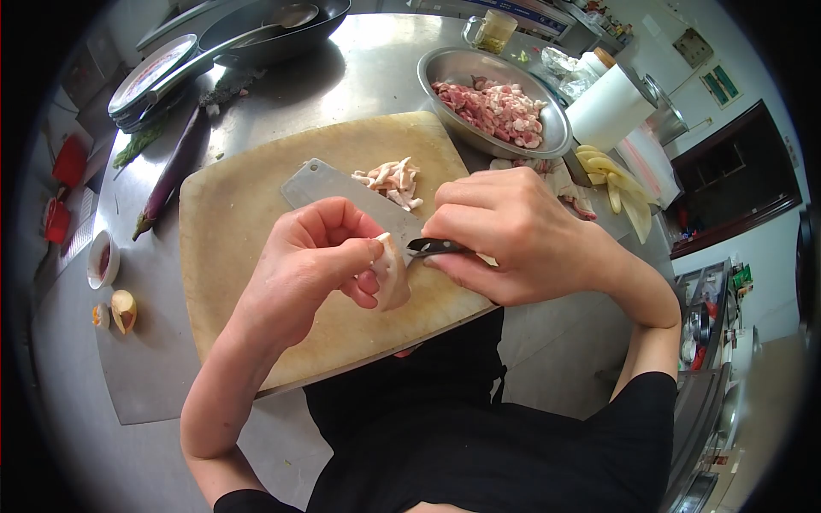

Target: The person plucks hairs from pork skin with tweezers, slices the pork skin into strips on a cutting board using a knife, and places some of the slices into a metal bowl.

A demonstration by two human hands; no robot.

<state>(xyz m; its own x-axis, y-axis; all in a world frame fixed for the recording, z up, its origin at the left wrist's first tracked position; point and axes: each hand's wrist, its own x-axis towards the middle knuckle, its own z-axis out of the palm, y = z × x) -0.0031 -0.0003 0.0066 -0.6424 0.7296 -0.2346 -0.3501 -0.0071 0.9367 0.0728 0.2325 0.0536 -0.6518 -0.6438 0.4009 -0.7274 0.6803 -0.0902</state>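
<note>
My left hand [316, 256] pinches a pale, smooth piece of pork skin or fat [392, 278] between thumb and fingers, above the cutting board [248, 282]. Closed around a small black tool [434, 246] with light spots, my right hand [513, 231] keeps its tip close against the piece's right side. The tool's exact kind is unclear. Beneath the hands a cleaver [329, 184] lies flat on the board, its right end hidden by my right hand. Chopped pale strips [392, 181] sit beside the blade.
A metal bowl of cut meat [496, 111] stands at the back right, near a paper roll [611, 107] and pale vegetable slices [620, 184]. At left are an eggplant [175, 167], small bowl [103, 259], and cut onion or ginger-like piece [124, 311]. A wok [282, 38] holds a ladle.
</note>
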